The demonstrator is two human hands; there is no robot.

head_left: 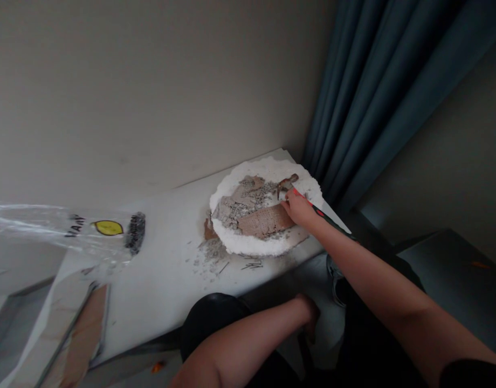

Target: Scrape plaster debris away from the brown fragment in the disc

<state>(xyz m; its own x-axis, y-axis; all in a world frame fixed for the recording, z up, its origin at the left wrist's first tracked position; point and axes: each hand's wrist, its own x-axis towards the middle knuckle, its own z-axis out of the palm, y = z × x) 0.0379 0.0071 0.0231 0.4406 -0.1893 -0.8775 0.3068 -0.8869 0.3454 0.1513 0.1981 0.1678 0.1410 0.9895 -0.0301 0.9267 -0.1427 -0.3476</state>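
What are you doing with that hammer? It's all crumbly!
The person's right hand holds a hammer, its head over a broken slab lying on a round white foam disc. Grey crumbs and a few nails lie scattered on the white table. The left hand hangs below the table's edge.

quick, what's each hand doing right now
Left hand: down below the table edge, mostly hidden; open or closed cannot be told.
Right hand: closed on a hammer over the white foam disc.
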